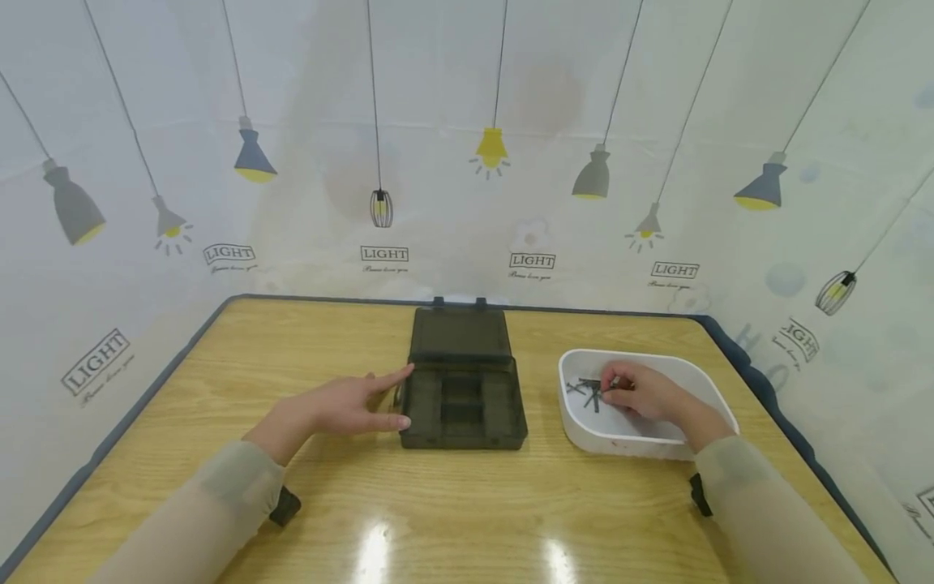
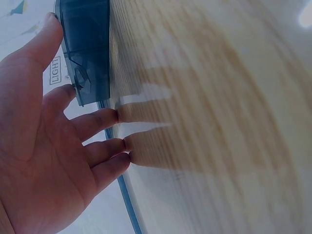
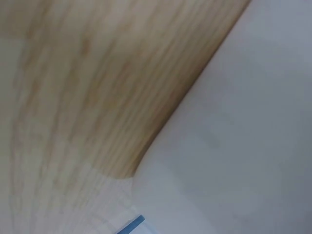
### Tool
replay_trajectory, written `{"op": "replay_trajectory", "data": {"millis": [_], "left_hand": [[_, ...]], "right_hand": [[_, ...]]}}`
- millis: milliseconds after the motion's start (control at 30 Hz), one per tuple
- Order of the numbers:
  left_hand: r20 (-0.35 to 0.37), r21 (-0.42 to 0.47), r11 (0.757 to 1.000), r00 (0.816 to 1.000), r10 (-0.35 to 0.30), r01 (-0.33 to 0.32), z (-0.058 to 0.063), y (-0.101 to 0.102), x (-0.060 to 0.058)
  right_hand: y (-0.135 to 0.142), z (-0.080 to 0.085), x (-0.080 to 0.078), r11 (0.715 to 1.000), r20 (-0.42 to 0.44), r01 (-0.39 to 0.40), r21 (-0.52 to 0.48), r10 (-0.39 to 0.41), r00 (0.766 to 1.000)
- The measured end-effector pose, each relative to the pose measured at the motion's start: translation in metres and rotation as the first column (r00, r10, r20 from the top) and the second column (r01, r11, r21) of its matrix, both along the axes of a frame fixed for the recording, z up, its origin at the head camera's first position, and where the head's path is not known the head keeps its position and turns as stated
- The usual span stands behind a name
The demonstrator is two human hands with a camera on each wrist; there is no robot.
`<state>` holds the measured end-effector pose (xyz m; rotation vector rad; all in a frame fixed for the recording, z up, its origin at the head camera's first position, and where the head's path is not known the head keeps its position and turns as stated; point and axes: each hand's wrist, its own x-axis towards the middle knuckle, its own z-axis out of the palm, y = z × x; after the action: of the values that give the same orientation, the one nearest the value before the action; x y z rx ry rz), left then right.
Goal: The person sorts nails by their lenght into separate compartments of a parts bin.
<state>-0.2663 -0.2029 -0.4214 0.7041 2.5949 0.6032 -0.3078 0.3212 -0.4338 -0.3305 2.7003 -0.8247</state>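
A dark, see-through plastic box (image 1: 463,405) with inner compartments lies on the table, its lid (image 1: 461,332) folded back. At its left side is my left hand (image 1: 350,405), with thumb and index finger touching the wall and the other fingers spread; in the left wrist view the palm (image 2: 53,141) shows, holding nothing. My right hand (image 1: 645,393) reaches into a white tray (image 1: 584,436), its thumb and fingertips pinching at thin dark screws (image 1: 589,391). Several lie loose there; the pinched one is mostly hidden. The right wrist view shows only the tray's outer wall (image 3: 229,126) and the table.
The wooden table (image 1: 467,503) has a dark blue edge (image 1: 328,301). Behind and beside it hangs a pale curtain (image 1: 452,219) printed with lamps. Black wrist straps (image 1: 285,507) show below both sleeves. The box and tray stand a short gap apart.
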Motion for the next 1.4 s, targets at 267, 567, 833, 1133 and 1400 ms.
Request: {"op": "replay_trajectory", "data": {"millis": [267,567,833,1133,1400], "left_hand": [[0.003,0.001,1.0,1.0,-0.001,0.001,-0.001,0.002,0.0],[0.004,0.006,1.0,1.0,0.001,-0.001,0.001,0.002,0.002],[-0.003,0.004,1.0,1.0,0.002,-0.002,0.0,0.001,0.001],[-0.014,0.025,1.0,1.0,0.012,-0.011,-0.004,0.0,0.0],[-0.024,0.037,0.999,1.0,0.019,-0.018,-0.01,-0.001,-0.002]], "right_hand": [[0.0,0.004,0.003,0.999,-0.012,-0.025,-0.021,0.025,1.0],[0.004,0.009,0.01,0.998,-0.075,0.002,-0.058,-0.006,0.997],[0.0,0.018,0.024,0.977,-0.032,0.053,-0.209,-0.061,0.998],[-0.024,0.033,0.036,0.95,-0.111,-0.034,-0.311,-0.001,0.994],[-0.062,0.051,0.039,0.929,-0.117,-0.049,-0.366,0.006,0.993]]}}
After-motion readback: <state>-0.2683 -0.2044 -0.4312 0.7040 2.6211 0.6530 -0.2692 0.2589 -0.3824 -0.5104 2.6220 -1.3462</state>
